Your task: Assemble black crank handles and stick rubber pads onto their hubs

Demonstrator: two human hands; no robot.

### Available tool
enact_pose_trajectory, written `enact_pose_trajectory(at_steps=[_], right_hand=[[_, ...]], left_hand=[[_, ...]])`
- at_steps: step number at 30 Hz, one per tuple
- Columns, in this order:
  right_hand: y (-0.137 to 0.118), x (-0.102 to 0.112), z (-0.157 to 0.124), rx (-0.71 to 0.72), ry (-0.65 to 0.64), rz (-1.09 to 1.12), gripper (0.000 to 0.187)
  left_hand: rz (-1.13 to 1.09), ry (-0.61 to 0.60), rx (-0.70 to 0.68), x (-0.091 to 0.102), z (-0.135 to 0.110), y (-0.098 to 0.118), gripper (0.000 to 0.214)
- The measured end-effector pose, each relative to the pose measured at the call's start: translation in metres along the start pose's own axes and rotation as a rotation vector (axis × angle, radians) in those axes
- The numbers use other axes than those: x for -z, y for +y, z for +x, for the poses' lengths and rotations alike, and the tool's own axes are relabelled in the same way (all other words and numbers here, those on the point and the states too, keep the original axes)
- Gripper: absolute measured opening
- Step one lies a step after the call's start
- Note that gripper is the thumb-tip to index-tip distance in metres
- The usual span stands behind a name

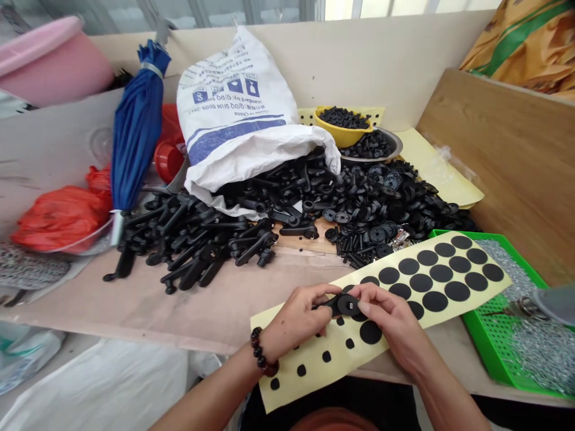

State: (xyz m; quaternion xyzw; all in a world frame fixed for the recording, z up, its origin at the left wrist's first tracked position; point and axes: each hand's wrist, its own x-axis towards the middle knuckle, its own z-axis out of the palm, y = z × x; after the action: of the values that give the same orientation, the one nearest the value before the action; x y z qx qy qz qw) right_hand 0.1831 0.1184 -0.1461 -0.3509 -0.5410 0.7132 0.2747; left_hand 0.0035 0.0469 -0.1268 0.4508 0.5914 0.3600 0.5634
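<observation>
A black plastic crank handle [348, 304] with a round end and a small metal-looking spot at its middle is held between both hands. My left hand [302, 314] pinches its arm from the left. At the right rim of the round end, the thumb and fingers of my right hand [390, 314] are closed on it. Beneath both hands lies a pale yellow sheet [309, 386] of black stickers, large round ones [435, 301] on the right and small ones [301, 370] toward the lower left. Whether a sticker is between my right fingers is hidden.
Black handles [202, 245] lie heaped at the left, some spilling from a white sack [238, 90]. Round black parts [390, 197] and springs or screws [354, 246] pile behind the sheet. A green tray [485, 353] of metal pins, with a power screwdriver [548, 305] above it, stands right.
</observation>
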Motion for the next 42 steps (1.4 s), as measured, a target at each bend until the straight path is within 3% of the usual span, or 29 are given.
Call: enact_pose_trajectory(at_steps=[25, 35, 39, 42], right_hand=[[-0.002, -0.005, -0.001, -0.003, 0.025, -0.043, 0.023], [-0.003, -0.013, -0.003, -0.032, 0.074, -0.093, 0.021], [-0.005, -0.020, -0.005, 0.000, 0.036, -0.116, 0.016], [-0.009, -0.025, -0.007, 0.064, -0.004, -0.191, 0.013]], left_hand=[[0.003, 0.066, -0.056, -0.005, -0.002, 0.000, 0.036], [0.196, 0.235, -0.155, -0.009, -0.013, -0.003, 0.036], [0.217, 0.146, -0.090, -0.006, -0.020, 0.001, 0.040], [0.065, 0.055, -0.043, -0.004, -0.019, 0.003, 0.037]])
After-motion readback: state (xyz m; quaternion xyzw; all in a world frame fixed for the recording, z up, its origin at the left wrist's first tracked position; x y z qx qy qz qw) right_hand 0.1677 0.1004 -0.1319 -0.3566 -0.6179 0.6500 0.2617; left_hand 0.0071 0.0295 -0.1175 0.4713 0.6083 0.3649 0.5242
